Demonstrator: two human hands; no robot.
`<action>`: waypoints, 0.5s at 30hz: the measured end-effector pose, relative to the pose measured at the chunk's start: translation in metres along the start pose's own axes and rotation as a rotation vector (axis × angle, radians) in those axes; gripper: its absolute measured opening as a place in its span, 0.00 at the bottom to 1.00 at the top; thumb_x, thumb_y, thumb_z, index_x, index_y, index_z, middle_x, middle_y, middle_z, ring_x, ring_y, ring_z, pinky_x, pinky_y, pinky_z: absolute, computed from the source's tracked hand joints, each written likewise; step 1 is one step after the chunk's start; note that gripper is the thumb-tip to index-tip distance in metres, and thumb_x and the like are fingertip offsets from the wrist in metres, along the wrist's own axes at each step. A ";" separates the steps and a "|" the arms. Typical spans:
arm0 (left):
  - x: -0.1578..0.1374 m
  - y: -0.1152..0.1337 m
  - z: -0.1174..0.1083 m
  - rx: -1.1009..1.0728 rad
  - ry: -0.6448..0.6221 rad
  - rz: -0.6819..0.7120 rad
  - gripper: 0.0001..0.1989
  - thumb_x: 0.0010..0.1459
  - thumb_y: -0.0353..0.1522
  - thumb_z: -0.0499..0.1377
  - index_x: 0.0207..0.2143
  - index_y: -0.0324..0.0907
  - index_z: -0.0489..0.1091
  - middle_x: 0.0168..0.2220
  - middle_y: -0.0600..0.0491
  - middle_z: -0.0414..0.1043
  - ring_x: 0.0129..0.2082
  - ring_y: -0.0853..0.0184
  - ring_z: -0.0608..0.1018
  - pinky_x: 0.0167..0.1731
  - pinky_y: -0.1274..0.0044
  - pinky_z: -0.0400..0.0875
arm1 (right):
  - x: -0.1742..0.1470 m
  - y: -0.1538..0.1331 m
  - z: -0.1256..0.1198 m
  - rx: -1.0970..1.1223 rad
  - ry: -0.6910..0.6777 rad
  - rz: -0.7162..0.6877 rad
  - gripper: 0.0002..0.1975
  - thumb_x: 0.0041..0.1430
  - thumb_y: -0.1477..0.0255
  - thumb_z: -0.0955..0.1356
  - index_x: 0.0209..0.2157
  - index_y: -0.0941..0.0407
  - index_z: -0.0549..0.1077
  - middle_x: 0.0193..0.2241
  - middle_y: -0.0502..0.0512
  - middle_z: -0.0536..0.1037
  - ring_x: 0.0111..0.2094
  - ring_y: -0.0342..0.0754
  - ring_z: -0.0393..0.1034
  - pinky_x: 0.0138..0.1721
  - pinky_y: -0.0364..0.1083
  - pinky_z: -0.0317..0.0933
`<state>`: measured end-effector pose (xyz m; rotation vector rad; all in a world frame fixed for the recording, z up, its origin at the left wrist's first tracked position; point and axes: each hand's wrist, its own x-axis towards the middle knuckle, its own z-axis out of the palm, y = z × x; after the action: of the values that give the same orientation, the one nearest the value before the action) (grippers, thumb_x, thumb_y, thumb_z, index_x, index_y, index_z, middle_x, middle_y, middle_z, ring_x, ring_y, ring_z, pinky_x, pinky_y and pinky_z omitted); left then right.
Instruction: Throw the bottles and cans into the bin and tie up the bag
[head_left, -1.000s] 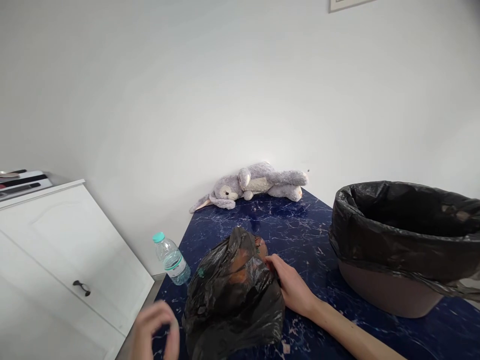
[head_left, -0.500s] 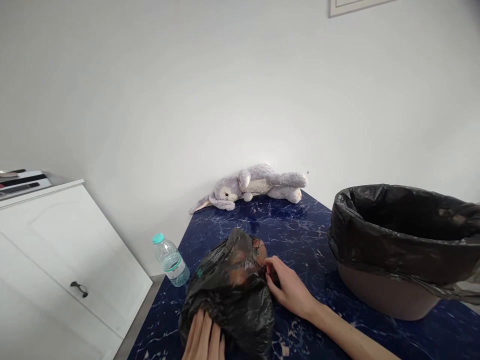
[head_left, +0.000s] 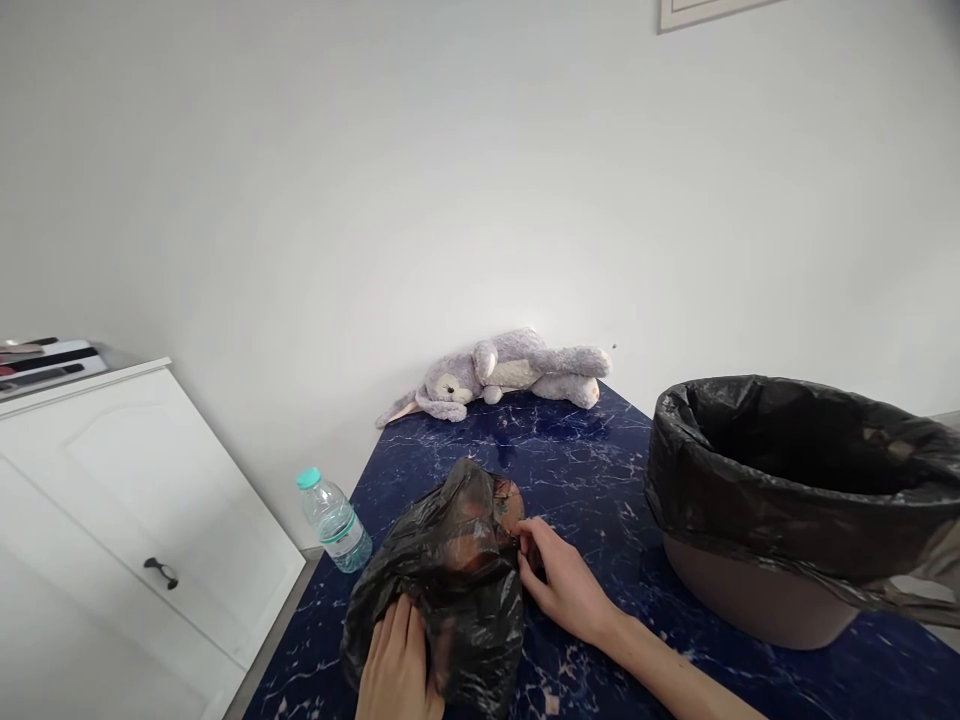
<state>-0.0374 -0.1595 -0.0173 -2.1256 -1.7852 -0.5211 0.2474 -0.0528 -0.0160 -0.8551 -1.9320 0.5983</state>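
Note:
A crumpled black plastic bag point(head_left: 442, 580) lies on the table in front of me, with rounded orange-brown shapes inside that show through the thin film. Their kind I cannot make out. My left hand point(head_left: 395, 655) is at the bag's near left side, its fingers bent into the folds and gripping the plastic; the fingertips are partly hidden. At the right side of the bag, my right hand point(head_left: 562, 580) pinches the edge between thumb and fingers, beside a brownish rounded piece point(head_left: 508, 505) at the upper right corner.
To the right stands a brown bin point(head_left: 757, 595) lined with a black bag point(head_left: 720, 490). A water bottle point(head_left: 341, 530) with a turquoise cap is at the table's left edge. A plush rabbit point(head_left: 510, 370) lies by the wall. A white cabinet point(head_left: 150, 500) is on the left.
My left hand has moved up and farther into the bag's folds, its fingers more bent. The right hand keeps its pinch at the bag's edge. The view has shifted slightly.

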 end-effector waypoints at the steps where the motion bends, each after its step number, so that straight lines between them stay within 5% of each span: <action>1: 0.005 0.005 0.001 -0.017 0.003 -0.017 0.27 0.67 0.40 0.56 0.65 0.45 0.73 0.61 0.40 0.76 0.60 0.43 0.78 0.58 0.55 0.76 | 0.000 0.000 0.000 0.005 0.003 -0.001 0.09 0.71 0.76 0.61 0.49 0.50 0.64 0.38 0.51 0.70 0.35 0.50 0.69 0.38 0.48 0.63; 6: 0.028 0.020 0.005 -0.303 -0.032 -0.075 0.26 0.70 0.42 0.52 0.68 0.52 0.68 0.64 0.43 0.73 0.65 0.43 0.74 0.61 0.51 0.73 | 0.001 0.000 0.000 0.013 0.013 0.012 0.09 0.70 0.76 0.61 0.49 0.50 0.65 0.37 0.51 0.70 0.34 0.49 0.68 0.36 0.47 0.62; 12: 0.052 0.013 0.025 -0.732 0.049 -0.257 0.34 0.62 0.47 0.64 0.68 0.49 0.68 0.63 0.42 0.74 0.68 0.41 0.69 0.68 0.50 0.64 | 0.005 0.002 -0.002 0.023 0.030 0.010 0.11 0.67 0.78 0.61 0.48 0.51 0.65 0.38 0.51 0.70 0.36 0.50 0.69 0.38 0.48 0.62; 15: 0.075 0.018 0.047 -0.988 -0.067 -0.290 0.33 0.64 0.50 0.60 0.68 0.50 0.68 0.63 0.42 0.74 0.68 0.42 0.69 0.67 0.48 0.63 | 0.006 0.001 -0.003 0.025 0.031 0.009 0.13 0.66 0.79 0.62 0.49 0.50 0.65 0.38 0.51 0.70 0.36 0.50 0.70 0.38 0.48 0.62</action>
<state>-0.0048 -0.0756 -0.0240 -2.4294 -2.1434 -1.7127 0.2489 -0.0476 -0.0123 -0.8531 -1.8899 0.6107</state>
